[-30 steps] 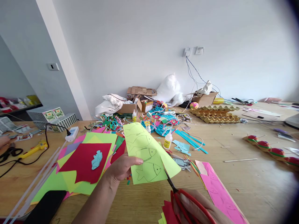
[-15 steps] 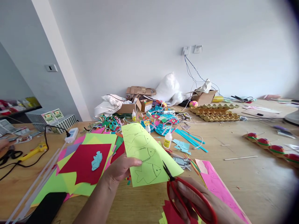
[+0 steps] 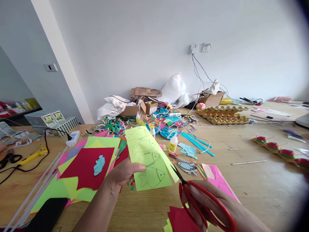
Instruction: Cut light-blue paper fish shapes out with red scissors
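Observation:
Between the thumb and fingers of my left hand (image 3: 127, 172) is a yellow-green sheet (image 3: 147, 158) with several fish outlines drawn in a column. Its right side hangs as a narrow, partly separated strip (image 3: 171, 166). My right hand (image 3: 205, 201) is closed around the red handles of the scissors (image 3: 183, 182). The dark blades are slightly parted, with their tips close to the strip; whether they touch it I cannot tell. Below them lie red paper pieces (image 3: 181, 219) on the table.
Coloured sheets (image 3: 96, 174) with a blue paper fish (image 3: 99, 165) and a black phone (image 3: 48, 214) lie left. A glue bottle (image 3: 173, 143), grey fish cutout (image 3: 187, 167) and pink paper (image 3: 220, 180) lie right. Egg trays (image 3: 222, 115) and boxes (image 3: 132, 111) stand behind.
The right part of the sheet, flat and wide before, now shows as a narrow hanging strip. My right hand and the scissors have moved slightly to the right.

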`<state>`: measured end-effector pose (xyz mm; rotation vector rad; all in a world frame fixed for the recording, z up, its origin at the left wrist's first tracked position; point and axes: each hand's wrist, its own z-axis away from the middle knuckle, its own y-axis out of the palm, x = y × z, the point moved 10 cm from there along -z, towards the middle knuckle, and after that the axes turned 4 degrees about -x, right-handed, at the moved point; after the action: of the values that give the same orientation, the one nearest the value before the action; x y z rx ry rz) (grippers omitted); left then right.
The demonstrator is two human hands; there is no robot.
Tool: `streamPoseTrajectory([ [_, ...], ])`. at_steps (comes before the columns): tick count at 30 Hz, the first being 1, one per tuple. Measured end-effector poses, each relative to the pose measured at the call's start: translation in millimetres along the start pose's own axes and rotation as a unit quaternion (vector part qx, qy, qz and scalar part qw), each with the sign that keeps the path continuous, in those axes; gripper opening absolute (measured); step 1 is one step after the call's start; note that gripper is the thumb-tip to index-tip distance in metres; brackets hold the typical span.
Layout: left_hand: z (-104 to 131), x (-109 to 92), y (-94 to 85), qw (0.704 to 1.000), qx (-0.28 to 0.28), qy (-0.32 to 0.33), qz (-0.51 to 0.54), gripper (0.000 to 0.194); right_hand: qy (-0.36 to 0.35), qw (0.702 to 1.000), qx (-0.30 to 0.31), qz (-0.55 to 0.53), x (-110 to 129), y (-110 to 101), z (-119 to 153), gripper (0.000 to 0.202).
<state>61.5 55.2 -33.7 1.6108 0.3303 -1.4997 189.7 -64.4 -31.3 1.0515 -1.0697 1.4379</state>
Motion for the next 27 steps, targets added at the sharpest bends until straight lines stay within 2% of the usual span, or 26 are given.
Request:
streamPoseTrajectory([
  [5,1.8,0.3,-0.7,1.000,-0.001,-0.013,-0.002,0.041,-0.026,0.999,0.045,0.010,8.1,9.5,-9.7,0.055],
  [9,2.7,-1.9,3.6,1.000,0.008,-0.003,0.008,0.043,-0.039,0.998,0.048,0.003,9.3,16.9,-15.5,0.058],
  [14,2.6,5.5,12.3,0.999,0.024,-0.020,0.026,0.043,-0.051,0.998,0.019,-0.026,11.6,21.1,-18.3,0.062],
  [20,4.9,5.8,22.6,0.999,0.039,-0.018,0.013,0.044,-0.065,0.997,-0.034,-0.003,19.4,19.0,-17.0,0.057],
  [23,5.0,9.6,23.8,0.999,0.042,-0.027,0.004,0.038,-0.089,0.995,-0.050,0.013,25.1,18.7,-16.5,0.057],
  [27,4.9,14.7,22.1,0.998,0.043,-0.038,-0.001,0.032,-0.091,0.993,-0.069,-0.014,19.5,18.0,-17.6,0.050],
])
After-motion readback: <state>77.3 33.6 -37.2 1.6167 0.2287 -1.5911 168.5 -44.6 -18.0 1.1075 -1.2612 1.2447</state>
